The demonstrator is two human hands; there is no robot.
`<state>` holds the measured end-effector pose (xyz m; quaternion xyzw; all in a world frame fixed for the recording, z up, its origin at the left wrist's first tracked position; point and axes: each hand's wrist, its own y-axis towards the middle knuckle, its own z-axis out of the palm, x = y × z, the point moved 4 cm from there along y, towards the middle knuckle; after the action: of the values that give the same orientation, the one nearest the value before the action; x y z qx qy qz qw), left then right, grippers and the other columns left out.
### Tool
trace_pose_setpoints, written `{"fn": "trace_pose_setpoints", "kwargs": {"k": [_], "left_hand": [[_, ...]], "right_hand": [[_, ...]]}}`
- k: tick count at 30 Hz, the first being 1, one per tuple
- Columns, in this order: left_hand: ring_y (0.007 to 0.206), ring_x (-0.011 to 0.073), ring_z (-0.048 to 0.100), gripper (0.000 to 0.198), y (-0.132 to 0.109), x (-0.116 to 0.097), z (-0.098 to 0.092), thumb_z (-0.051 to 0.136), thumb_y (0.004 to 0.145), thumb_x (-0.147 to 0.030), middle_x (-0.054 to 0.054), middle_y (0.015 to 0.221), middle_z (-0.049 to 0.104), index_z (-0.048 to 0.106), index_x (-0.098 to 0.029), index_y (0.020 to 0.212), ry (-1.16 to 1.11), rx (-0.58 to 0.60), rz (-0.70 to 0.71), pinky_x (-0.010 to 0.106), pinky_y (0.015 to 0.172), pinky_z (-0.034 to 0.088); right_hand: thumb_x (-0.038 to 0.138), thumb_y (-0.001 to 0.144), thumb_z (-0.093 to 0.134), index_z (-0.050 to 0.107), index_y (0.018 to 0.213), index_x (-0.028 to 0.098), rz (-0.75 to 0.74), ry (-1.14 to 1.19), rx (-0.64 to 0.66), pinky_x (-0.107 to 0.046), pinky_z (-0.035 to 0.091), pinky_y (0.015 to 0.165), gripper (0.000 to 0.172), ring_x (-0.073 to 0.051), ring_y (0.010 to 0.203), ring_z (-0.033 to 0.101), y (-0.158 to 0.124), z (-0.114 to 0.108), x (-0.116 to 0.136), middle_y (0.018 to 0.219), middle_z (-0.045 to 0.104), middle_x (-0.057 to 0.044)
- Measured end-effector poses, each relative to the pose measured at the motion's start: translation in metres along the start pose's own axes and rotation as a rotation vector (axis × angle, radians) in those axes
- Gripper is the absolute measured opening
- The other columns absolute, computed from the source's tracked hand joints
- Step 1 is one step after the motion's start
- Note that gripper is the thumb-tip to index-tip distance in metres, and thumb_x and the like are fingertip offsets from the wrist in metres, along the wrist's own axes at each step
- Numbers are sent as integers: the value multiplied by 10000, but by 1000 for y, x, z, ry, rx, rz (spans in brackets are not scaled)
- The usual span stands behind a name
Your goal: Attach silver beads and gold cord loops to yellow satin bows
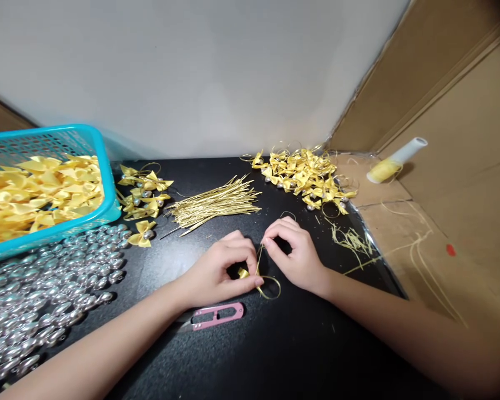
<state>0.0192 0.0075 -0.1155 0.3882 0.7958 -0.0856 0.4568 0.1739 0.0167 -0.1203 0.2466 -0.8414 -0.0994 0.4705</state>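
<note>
- One blue basket (110,200) stands at the far left of the grip, filled with yellow bows (62,186); we take it that it keeps loose stock off the work area.
- Many silver beads (73,278) lie spread in front of the basket, left of the left hand; spread thin, they should be easy to pick singly.
- Several beaded bows (145,194) sit beyond the left forearm, to the right of the basket.
- The gold tie bundle (216,203) lies just beyond the left hand, strands roughly aligned, presumably for drawing one at a time.
- Pink snips (218,315) rest just below the left hand, probably for a short reach.
- The left hand (223,269) is closed, thumb against fingers, on a yellow ribbon piece (243,273), mostly hidden. A gold loop (275,294) projects rightward from this pinch, free of the palm.
- Thin thread (260,253) rises from the left pinch to the right hand (294,250), whose fingertips meet on it; we judge this keeps it taut.
- A looped bow pile (302,175) lies beyond the right hand, clear of both grips.
- Thread scraps (352,240) and a thread spool (387,168) lie right of the right hand, the spool farther off.
</note>
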Motion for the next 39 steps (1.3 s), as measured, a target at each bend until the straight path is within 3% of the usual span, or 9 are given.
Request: {"fn": "trace_pose_setpoints", "kwargs": {"k": [8,12,17,20,24,39], "left_hand": [[690,154,511,119,0,1,4,646,815,-221,1,702,632,587,-193,716,20,43,-18,304,701,399],[691,148,542,98,0,1,3,617,815,-150,1,726,673,625,-196,730,-51,55,-23,314,720,411],[707,159,566,82,-4,4,-3,655,835,-185,23,721,657,731,-216,826,-209,-111,-64,309,673,441],[673,144,548,158,-8,8,-4,659,855,-229,20,724,616,757,-251,978,-340,-251,-102,280,602,437],[680,141,544,206,-11,15,-3,720,817,-290,24,747,613,765,-293,1018,-470,-384,-208,267,581,446],[849,117,676,189,-9,21,4,788,750,-234,10,904,764,789,-300,926,-765,-417,-423,185,779,527]], "right_hand": [[166,874,526,553,740,211,-93,-140,-114,-357,384,775,145,-162,758,575,-7,-4,8,748,661,-6],[166,871,525,552,742,217,-62,-172,-125,-362,376,772,141,-168,764,578,-7,-4,7,748,658,-3],[163,862,529,540,710,213,-20,-190,-138,-350,358,751,160,-163,745,562,-5,-4,7,715,649,6],[155,843,542,537,694,209,-42,-198,-133,-351,343,746,159,-162,743,559,-6,-4,7,710,653,10],[165,839,546,551,696,206,-85,-213,-115,-359,333,760,149,-156,744,551,-8,-2,8,722,659,14],[169,845,559,579,699,188,-194,-211,-132,-346,302,757,149,-136,725,528,-9,1,11,719,660,25]]}}
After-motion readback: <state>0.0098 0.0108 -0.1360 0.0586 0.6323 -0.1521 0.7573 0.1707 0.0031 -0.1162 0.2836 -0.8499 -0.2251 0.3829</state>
